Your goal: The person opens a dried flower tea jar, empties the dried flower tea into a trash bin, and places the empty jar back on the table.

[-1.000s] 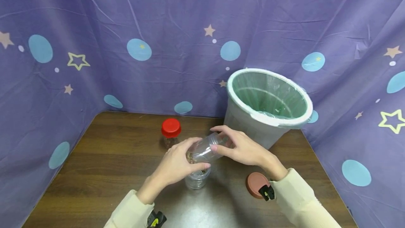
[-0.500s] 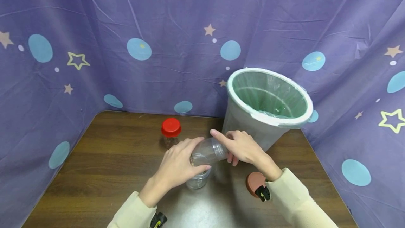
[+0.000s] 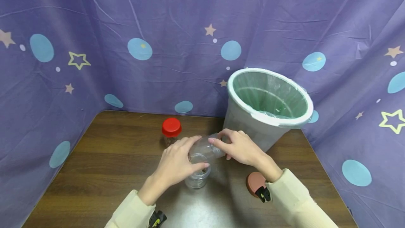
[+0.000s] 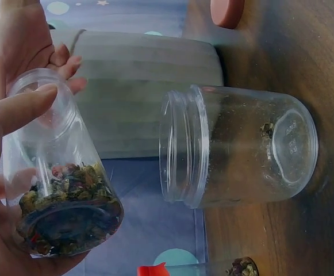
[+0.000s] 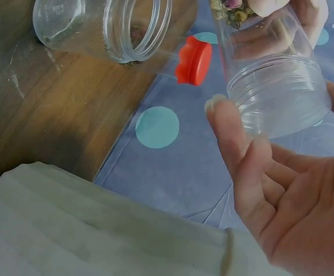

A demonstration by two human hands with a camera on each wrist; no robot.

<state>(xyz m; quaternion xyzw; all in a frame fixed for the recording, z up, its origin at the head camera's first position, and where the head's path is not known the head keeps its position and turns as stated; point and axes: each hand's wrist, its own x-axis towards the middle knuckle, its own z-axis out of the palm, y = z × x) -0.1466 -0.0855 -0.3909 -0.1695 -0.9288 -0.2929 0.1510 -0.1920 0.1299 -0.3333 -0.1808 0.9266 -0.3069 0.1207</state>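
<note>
My left hand (image 3: 177,163) grips a clear plastic jar (image 4: 69,138) by its body, tilted above the table. Dried flowers and leaves (image 4: 69,201) lie gathered at its base end. Around the jar's open, threaded neck are the thumb and fingers of my right hand (image 3: 242,147), on opposite sides in the right wrist view. Below the held jar, a second clear jar (image 3: 197,180) stands upright without a lid. A few dark dried bits (image 4: 267,131) show near its bottom in the left wrist view.
Behind my left hand stands a red-lidded jar (image 3: 171,127) with dark contents. A pink lid (image 3: 255,183) lies on the wooden table (image 3: 126,157) by my right sleeve. At the back right is a large pale bin (image 3: 250,126) with a clear liner.
My right hand has shifted its hold at the held jar's neck, the thumb going up and then back down. The held jar's tilt changes slightly; the other things stay put.
</note>
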